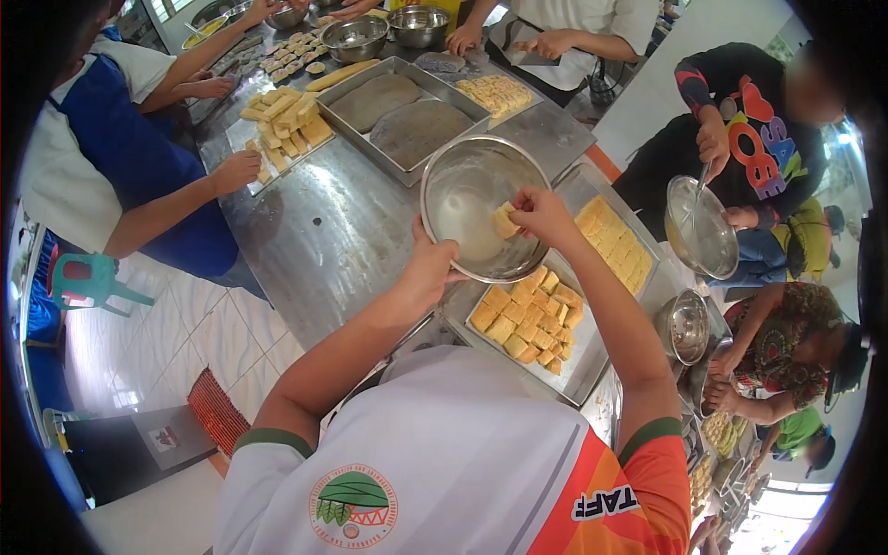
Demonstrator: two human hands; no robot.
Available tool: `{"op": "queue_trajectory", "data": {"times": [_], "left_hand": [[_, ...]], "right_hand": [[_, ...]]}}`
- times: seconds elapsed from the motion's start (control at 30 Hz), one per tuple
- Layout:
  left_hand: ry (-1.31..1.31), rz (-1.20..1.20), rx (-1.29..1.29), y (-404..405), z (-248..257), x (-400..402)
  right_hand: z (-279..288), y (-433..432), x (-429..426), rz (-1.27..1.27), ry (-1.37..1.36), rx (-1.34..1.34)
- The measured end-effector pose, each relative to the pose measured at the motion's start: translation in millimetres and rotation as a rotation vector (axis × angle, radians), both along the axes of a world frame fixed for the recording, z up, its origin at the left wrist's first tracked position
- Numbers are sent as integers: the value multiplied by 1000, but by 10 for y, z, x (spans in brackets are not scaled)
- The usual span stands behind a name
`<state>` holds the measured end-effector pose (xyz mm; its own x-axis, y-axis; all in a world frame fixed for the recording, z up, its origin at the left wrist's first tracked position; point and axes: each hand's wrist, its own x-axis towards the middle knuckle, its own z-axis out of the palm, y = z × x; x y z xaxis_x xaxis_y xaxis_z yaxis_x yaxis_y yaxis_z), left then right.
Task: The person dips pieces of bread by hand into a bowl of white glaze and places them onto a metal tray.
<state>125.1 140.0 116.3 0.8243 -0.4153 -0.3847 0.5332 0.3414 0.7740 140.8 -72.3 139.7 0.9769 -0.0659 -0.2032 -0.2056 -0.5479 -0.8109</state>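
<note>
My left hand [431, 260] grips the near left rim of a stainless steel mixing bowl [454, 170], which is tilted towards me. Pale, whitish liquid or glaze [463, 215] lies in the bottom of the bowl. Between the fingertips of my right hand [540, 214] is a small piece of yellow cake [504, 220], held inside the bowl just over the pale contents. Below the bowl, many cut cake squares [524, 316] with browned tops sit on a board in a metal tray [572, 385]. Another tray [649, 239] to the right carries a sheet of scored yellow cake [610, 243].
A deep rectangular pan [409, 166] with two dark slabs stands beyond the bowl on the steel table [298, 243]. Cake sticks [288, 125] lie on a board at left, by a co-worker's hand [236, 172]. At right another person holds a bowl [701, 229] and a whisk.
</note>
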Motion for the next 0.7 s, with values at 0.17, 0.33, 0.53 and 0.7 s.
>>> {"op": "queue_trajectory", "data": {"times": [0.17,0.33,0.53,0.7], "left_hand": [[27,73,14,260,-78,34],[93,126,39,454,-245,91],[100,116,43,597,-316,67],[77,114,104,559,-326,35]], "right_hand": [[-224,239,194,-40,110,415],[-361,471,326,108,102,215],[-308,709,316,509,-197,-501],[-376,709,331,588,-92,-815]]}}
